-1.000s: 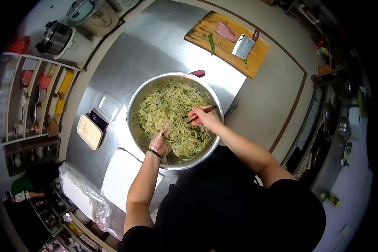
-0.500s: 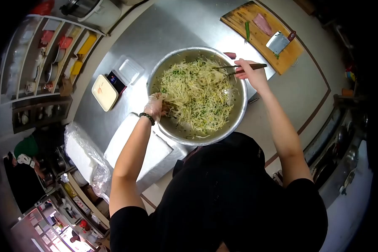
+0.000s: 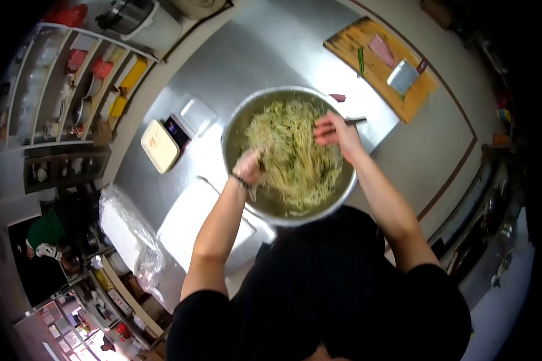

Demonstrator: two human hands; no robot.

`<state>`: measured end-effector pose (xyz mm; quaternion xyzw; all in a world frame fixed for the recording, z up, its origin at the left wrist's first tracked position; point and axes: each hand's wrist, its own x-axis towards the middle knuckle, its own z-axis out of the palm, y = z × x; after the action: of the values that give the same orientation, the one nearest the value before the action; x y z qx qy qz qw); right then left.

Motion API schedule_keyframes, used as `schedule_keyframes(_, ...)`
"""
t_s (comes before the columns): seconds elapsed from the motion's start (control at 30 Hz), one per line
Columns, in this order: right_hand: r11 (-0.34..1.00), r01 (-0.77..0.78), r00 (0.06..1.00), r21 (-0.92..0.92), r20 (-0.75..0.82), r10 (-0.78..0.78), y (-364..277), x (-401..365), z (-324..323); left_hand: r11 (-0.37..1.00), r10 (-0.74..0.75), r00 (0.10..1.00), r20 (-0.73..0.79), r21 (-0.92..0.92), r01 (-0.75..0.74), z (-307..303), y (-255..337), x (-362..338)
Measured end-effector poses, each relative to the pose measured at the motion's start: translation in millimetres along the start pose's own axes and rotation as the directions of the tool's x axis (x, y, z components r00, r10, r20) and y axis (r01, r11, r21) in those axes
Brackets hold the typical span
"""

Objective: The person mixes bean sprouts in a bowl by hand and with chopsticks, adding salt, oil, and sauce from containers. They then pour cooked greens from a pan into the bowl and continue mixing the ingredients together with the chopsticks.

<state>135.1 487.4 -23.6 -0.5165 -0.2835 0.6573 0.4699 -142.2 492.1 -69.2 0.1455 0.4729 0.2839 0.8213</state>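
A large metal bowl [image 3: 229, 141] holds a pale, stringy shredded mix [image 3: 292, 144] with green bits, partly smeared by motion. My left hand [image 3: 249, 166], in a clear plastic glove with a dark bead bracelet at the wrist, is inside the bowl's left side. Its fingers curl into the shreds, with the tips blurred. Over the right side is my right hand [image 3: 338, 133], closed around dark chopsticks [image 3: 356, 121]. Only their back end shows clearly; the front part is hidden by the hand and blur.
A cutting board [image 3: 367, 72] at the far right carries a cleaver [image 3: 403, 76], pink meat [image 3: 380, 50] and green stalks [image 3: 361, 61]. Left of the bowl are a cream tray [image 3: 160, 146], a clear container [image 3: 197, 115] and a white slab [image 3: 190, 219]. Plastic wrap [image 3: 147, 265] covers another white block.
My left hand has moved from the bowl's left edge inward over the shreds. My right hand has come further into the bowl, and the mix has shifted. The whole view has tilted slightly.
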Motion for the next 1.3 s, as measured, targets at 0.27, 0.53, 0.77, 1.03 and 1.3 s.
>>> schedule_keyframes(0.27,0.922,-0.168,0.982,-0.349,-0.142,0.125,-28,-72,-39,-0.465,-0.240,0.960,-0.145,0.885,0.018,86,82,-38)
schedule_keyframes(0.53,1.000,0.000,0.945,-0.008,-0.327,-0.003,80,-92,5,0.445,-0.167,0.959,-0.231,0.850,0.282,-3,30,72)
schedule_keyframes(0.77,0.997,0.051,0.974,0.062,-0.222,-0.036,34,-89,24,0.887,-0.280,0.959,0.038,0.391,0.244,49,41,-29)
schedule_keyframes(1.03,0.899,0.148,0.988,-0.412,0.014,-0.156,-30,-13,33,0.995,-0.103,0.993,-0.061,0.014,0.104,29,-3,-71)
schedule_keyframes(1.3,0.801,0.072,0.997,-0.595,0.054,-0.049,-2,60,-39,0.900,-0.261,0.938,-0.227,-0.409,0.151,10,-71,-41)
